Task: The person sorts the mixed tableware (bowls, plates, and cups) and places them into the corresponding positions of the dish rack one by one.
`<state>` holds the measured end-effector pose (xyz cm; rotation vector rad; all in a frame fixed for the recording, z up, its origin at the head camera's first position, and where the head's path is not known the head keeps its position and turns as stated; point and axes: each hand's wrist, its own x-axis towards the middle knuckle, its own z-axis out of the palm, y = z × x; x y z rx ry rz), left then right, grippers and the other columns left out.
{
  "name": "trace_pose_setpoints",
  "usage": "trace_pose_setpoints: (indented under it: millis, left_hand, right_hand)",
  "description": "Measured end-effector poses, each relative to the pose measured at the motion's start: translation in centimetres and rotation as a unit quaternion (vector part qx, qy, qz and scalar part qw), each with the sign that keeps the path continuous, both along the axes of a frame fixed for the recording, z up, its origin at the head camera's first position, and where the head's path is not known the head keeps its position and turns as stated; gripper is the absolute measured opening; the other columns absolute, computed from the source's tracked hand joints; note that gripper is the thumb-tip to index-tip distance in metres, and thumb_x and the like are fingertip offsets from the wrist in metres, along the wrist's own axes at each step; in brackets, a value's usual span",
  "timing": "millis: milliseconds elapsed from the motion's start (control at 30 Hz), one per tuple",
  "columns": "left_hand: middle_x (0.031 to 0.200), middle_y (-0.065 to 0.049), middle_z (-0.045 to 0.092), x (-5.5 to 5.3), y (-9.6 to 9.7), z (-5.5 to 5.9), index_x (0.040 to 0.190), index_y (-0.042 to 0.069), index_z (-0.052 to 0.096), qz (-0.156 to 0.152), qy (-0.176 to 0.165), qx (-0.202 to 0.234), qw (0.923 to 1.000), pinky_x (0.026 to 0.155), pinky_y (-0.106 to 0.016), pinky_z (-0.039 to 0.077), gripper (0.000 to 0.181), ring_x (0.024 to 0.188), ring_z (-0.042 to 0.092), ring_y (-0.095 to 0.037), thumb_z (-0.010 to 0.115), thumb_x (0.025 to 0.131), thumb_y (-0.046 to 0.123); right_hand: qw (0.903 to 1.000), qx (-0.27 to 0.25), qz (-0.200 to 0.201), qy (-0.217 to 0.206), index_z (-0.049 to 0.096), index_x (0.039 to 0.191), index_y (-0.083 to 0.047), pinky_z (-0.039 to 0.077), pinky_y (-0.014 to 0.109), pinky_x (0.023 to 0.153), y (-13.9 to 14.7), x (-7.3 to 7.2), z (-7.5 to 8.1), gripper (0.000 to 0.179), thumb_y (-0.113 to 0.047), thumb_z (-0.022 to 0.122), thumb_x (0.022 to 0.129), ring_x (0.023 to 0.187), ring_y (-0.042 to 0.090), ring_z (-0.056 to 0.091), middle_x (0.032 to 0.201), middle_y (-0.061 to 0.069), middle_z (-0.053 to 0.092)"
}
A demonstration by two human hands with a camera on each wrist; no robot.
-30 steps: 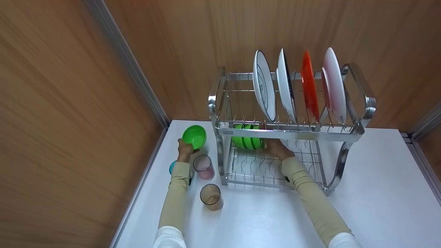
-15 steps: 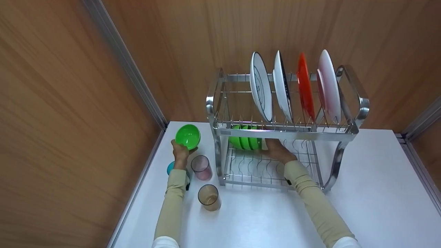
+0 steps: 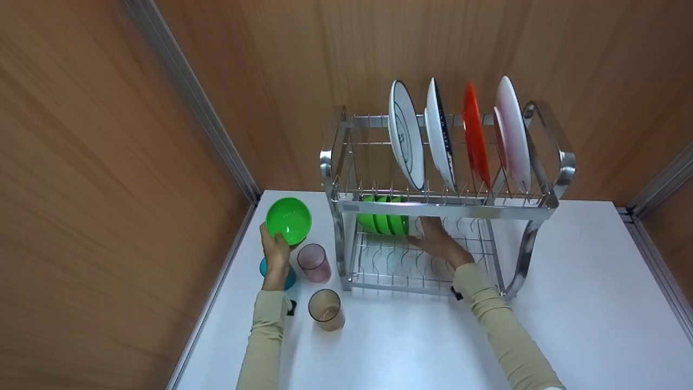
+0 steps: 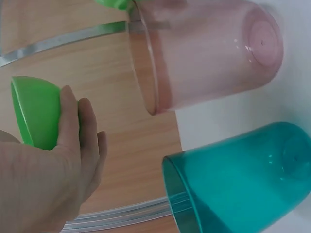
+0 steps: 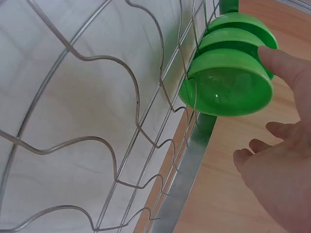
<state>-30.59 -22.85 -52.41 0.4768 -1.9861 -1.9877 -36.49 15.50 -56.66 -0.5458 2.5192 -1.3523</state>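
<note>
A: Head view?
B: Left of the rack [image 3: 444, 210], a bowl [image 3: 289, 216] is gripped by the left hand [image 3: 276, 253]; one plate [image 3: 406, 135] is illegibly marked.
A: Left wrist?
B: A teal cup [image 4: 243, 179] is shown.
A: Right wrist?
B: The right hand [image 5: 282, 158] is spread beside three bowls [image 5: 227, 59]; contact is unclear.

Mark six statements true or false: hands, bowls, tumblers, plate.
1. The left hand holds a green bowl. True.
2. Three racked green bowls are in the dish rack's upper tier. False: they are in the lower tier.
3. The red plate stands on edge in the upper tier. True.
4. The pink tumbler lies on its side. False: it stands upright.
5. The amber tumbler is nearer the person than the pink one. True.
6. The right hand grips the red plate. False: it is beside the racked green bowls.
</note>
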Motion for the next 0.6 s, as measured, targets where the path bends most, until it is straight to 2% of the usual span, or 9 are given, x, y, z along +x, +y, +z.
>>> trace_pose_setpoints:
  millis: [167,367,467,600]
  left_hand:
    - [0.163,-0.026,0.017,1.8,0.4,0.7,0.162,0.01,0.011,-0.003,0.01,-0.011,0.9999,0.105,-0.057,0.046,0.054,0.146,0.031,-0.047,0.025,0.111,0.005]
    - [0.163,-0.025,0.017,4.2,1.3,1.1,0.163,0.013,0.009,-0.009,0.029,-0.027,0.9992,0.1,-0.054,0.049,0.054,0.144,0.034,-0.047,0.025,0.111,0.005]
    - [0.162,-0.025,0.02,5.2,1.9,1.2,0.162,0.013,0.012,0.002,0.039,-0.04,0.9985,0.102,-0.054,0.045,0.054,0.144,0.033,-0.045,0.025,0.111,0.004]
    - [0.161,-0.025,0.021,6.5,2.7,1.1,0.161,0.011,0.015,0.015,0.055,-0.059,0.9966,0.114,-0.057,0.035,0.053,0.147,0.029,-0.043,0.026,0.11,0.002]
  right_hand:
    - [0.9996,0.02,-0.017,-0.001,-0.01,0.164,-0.038,0.008,0.067,0.121,0.2,0.6,0.0,0.1,-0.057,0.062,0.097,0.156,0.036,-0.011,0.171,0.009,-0.013]
    - [0.9991,0.021,-0.029,-0.023,-0.009,0.163,-0.04,0.011,0.07,0.119,0.7,1.7,0.2,0.103,-0.068,0.06,0.092,0.156,0.036,-0.011,0.172,0.008,-0.013]
    - [0.9989,0.013,-0.034,-0.03,-0.003,0.165,-0.034,0.012,0.069,0.119,0.8,2.1,0.3,0.103,-0.069,0.06,0.092,0.157,0.037,-0.007,0.172,0.01,-0.007]
    - [0.9989,0.003,-0.033,-0.033,0.009,0.166,-0.022,0.013,0.067,0.12,0.7,2.7,0.6,0.094,-0.061,0.06,0.097,0.157,0.04,0.001,0.172,0.014,0.003]
